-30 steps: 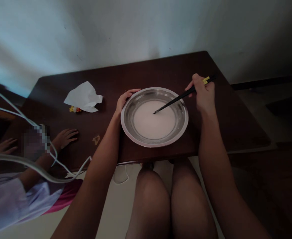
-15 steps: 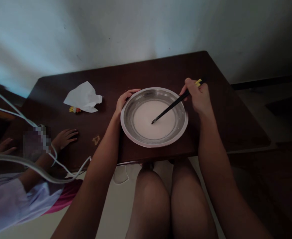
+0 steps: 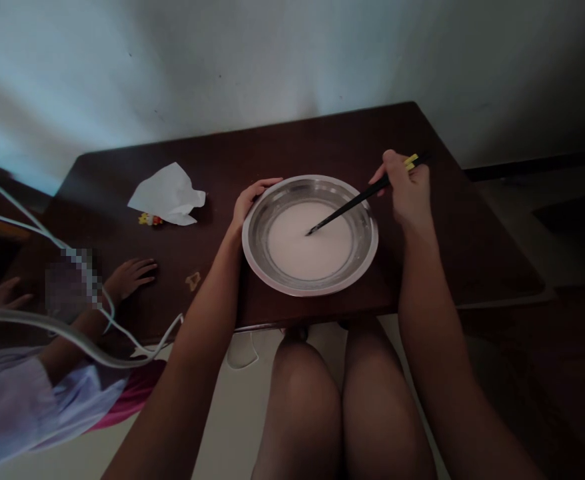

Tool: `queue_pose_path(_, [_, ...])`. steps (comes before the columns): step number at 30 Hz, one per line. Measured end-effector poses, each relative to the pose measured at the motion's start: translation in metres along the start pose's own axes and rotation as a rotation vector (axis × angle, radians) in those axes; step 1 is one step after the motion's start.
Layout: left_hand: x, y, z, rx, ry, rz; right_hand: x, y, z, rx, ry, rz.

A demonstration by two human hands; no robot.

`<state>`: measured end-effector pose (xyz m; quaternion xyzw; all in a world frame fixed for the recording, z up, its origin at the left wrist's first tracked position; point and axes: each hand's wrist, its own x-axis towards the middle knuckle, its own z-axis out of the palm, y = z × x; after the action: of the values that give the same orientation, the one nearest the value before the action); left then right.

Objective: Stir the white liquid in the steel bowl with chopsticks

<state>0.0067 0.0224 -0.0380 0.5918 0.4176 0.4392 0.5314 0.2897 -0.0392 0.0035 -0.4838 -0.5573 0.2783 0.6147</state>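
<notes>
A wide stainless steel bowl (image 3: 310, 292) sits near the front edge of the table, with a milky white liquid (image 3: 307, 257) in it. My left hand (image 3: 246, 201) is curled around the bowl's left side, its fingers along the outside under the rim. Black chopsticks (image 3: 347, 205) with yellow bands are gripped by my right hand (image 3: 406, 193), which is above and to the right of the bowl. They slant down to the left, held close together, and their tips touch the liquid near its middle.
On the dark brown table (image 3: 352, 137), a white paper sheet (image 3: 165, 193) partly covers a small yellow and red figure (image 3: 150, 219). Another person's hand (image 3: 131, 277) lies flat at the left. White cables (image 3: 32, 213) cross that side. A pale wall (image 3: 272, 60) stands behind.
My right hand has moved a little to the right, and the chopstick tips have shifted slightly away from me within the liquid. My left hand keeps its place at the bowl.
</notes>
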Motion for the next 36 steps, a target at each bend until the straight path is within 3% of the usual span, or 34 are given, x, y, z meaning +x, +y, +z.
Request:
queue_pose_path(2, [0.0004,-0.0004,-0.0005,0.000,0.001,-0.003,0.0003,0.0009,-0.0011,0.016,0.036,0.002])
queue_pose_path(7, [0.0006,-0.0008,-0.0011,0.012,0.000,0.009,-0.0009,-0.0009,0.0026,0.006,-0.084,0.009])
queue_pose_path(13, [0.0010,-0.0011,-0.0013,0.021,-0.006,0.002,0.0017,0.0012,-0.0018,0.035,0.134,-0.001])
queue_pose_path(18, [0.0006,0.0000,-0.0002,0.030,0.002,-0.003,0.0005,-0.0003,0.0027,0.005,-0.072,0.027])
queue_pose_path(23, [-0.0003,0.0014,0.0004,0.041,0.004,-0.009,0.0018,0.0013,-0.0015,0.029,0.109,-0.012])
queue_pose_path(28, [-0.0011,0.0039,0.0025,0.002,0.008,-0.027,-0.0004,-0.0033,0.0022,0.023,-0.134,0.032])
queue_pose_path(30, [-0.0010,0.0032,0.0021,0.001,0.003,-0.024,0.0001,-0.0034,0.0024,0.026,-0.092,0.010])
queue_pose_path(33, [-0.0002,0.0007,0.0006,0.020,0.004,-0.011,0.0013,-0.0011,-0.0013,0.014,0.088,0.000])
queue_pose_path(36, [0.0006,-0.0002,0.0007,0.031,0.014,-0.019,-0.0001,-0.0009,-0.0020,0.014,0.038,0.028])
